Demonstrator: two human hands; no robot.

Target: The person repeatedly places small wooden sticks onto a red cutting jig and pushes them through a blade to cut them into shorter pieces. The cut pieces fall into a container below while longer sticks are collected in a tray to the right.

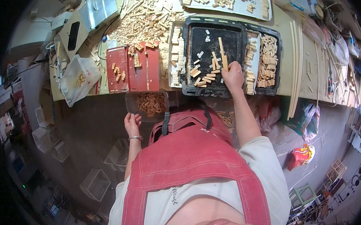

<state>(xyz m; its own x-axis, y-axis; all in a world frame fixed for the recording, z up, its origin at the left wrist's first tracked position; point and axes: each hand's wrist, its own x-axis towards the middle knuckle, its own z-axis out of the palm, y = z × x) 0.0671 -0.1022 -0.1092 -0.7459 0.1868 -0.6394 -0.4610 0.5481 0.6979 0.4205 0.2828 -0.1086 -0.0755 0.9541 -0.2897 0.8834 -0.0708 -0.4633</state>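
My right hand (233,76) is closed on the lower end of a slim wooden strip (221,47), over the black plastic tray (198,32) on the bench. Small wooden blocks (206,79) and short sticks lie in the tray near that hand, along with a few white pieces (200,54). My left hand (133,123) hangs below the bench edge, its fingers loosely bent and apart, with nothing visible in them. Just above it is a clear bin (129,105) of small brown wooden blocks (152,103).
Left of the tray stands a red metal fixture (150,68) with wooden pieces on it. Wood offcuts (149,20) heap behind. Narrow trays of blocks (268,60) flank the black one. Long wooden strips (295,70) overhang the bench at right; a clear tub (76,80) sits left.
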